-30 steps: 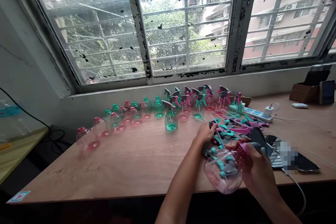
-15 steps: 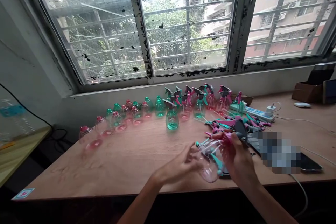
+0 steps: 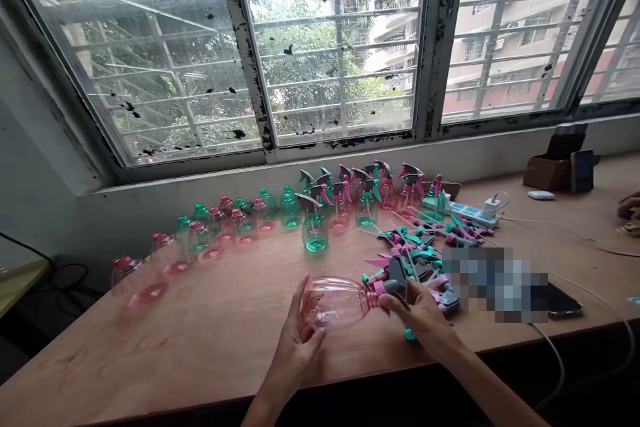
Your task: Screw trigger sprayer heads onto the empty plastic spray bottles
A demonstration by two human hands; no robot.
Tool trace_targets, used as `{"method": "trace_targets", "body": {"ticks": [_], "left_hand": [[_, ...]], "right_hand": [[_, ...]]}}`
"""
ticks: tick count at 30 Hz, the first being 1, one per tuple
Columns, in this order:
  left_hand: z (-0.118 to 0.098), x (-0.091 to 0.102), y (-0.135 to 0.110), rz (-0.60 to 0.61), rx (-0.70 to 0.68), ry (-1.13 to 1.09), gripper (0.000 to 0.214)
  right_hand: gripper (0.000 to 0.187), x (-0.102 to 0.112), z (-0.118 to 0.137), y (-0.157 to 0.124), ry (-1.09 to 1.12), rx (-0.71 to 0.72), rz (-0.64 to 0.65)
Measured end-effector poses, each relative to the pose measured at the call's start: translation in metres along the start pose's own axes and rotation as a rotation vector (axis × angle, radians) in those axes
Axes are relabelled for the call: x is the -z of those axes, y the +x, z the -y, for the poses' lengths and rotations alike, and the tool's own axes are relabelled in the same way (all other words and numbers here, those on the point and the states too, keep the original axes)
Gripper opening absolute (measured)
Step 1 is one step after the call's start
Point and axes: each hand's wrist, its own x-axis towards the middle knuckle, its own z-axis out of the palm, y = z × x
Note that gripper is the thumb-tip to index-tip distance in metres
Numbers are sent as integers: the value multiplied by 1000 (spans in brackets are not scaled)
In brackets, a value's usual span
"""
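A clear pink spray bottle (image 3: 334, 302) lies sideways in the air over the table's front part. My left hand (image 3: 299, 330) is wrapped round its base end. At its neck my right hand (image 3: 423, 313) grips a grey and pink trigger spray head (image 3: 393, 287), which sits against the bottle's mouth; whether it is screwed tight I cannot tell. Just behind my right hand is a pile of loose spray heads (image 3: 425, 253) in teal, pink and grey. Farther back stands a green bottle (image 3: 315, 233) with its spray head on.
Open pink and green bottles (image 3: 240, 227) stand in a row toward the left. Several bottles with spray heads (image 3: 367, 203) stand by the window wall. To the right are a power strip (image 3: 470, 212), a phone (image 3: 563, 300), cables and a brown box (image 3: 547, 172). Another hand (image 3: 630, 205) shows at the right edge.
The pink bottle has turned from tilted to sideways and moved left. My left hand has closed round its base. My right hand has moved a little left, and the view has shifted right.
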Motion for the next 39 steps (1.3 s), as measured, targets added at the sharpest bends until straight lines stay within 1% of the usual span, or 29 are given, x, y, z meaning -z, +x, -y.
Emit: {"method": "trace_targets", "body": {"ticks": [2,4,6,7,9,11,12,14,16,18,20,22,25,28,30,33,35,37,39], "left_hand": [[1,0,-1,21,42,18,101],[0,-2,-1,10,41,28,100],[-2,-5,-2,-56,4,39,95],[-2,-6,-2,-97,-12,45,97],[-1,-8,-3,-162,-40,63,110],[1,-9,-5,-183,-72,99,118],[2,-10,-6,-181,-95,129,117],[3,-9,-9,-163,-129,174,107],[5,-7,-11,-138,-136,172,99],[6,-5,-13,-101,-117,135,99],[5,-4,-14,-76,-99,119,100],[3,-5,-15,-63,-109,143,98],[1,-8,-13,-76,-137,202,94],[2,-9,-9,-102,-91,208,93],[4,-7,-7,-104,-54,202,97],[2,-4,-5,-59,-24,137,99],[-2,-4,-4,-12,-16,55,90],[-5,-5,-4,19,-11,-1,81],[-6,-5,-5,14,-5,-6,78]], "right_hand": [[37,-5,-2,-4,-15,34,25],[34,-10,-3,-7,-6,45,41],[35,-13,-4,-9,24,31,65],[35,-14,-4,-10,37,22,77],[36,-15,-3,-11,55,15,90],[36,-15,-2,-12,65,16,105],[38,-15,-1,-12,71,12,117],[40,-13,-1,-11,73,4,136],[37,-11,-2,-11,24,3,138],[34,-10,-4,-12,-42,7,130],[32,-11,-8,-14,-71,-7,166],[30,-13,-10,-16,-55,-26,202],[29,-17,-12,-20,-47,-23,198],[27,-18,-11,-21,-69,7,178],[26,-17,-10,-20,-119,38,176],[21,-14,-9,-18,-258,130,186],[18,-12,-9,-17,-319,174,199],[16,-11,-10,-19,-317,161,214],[16,-11,-10,-20,-282,122,220]]}}
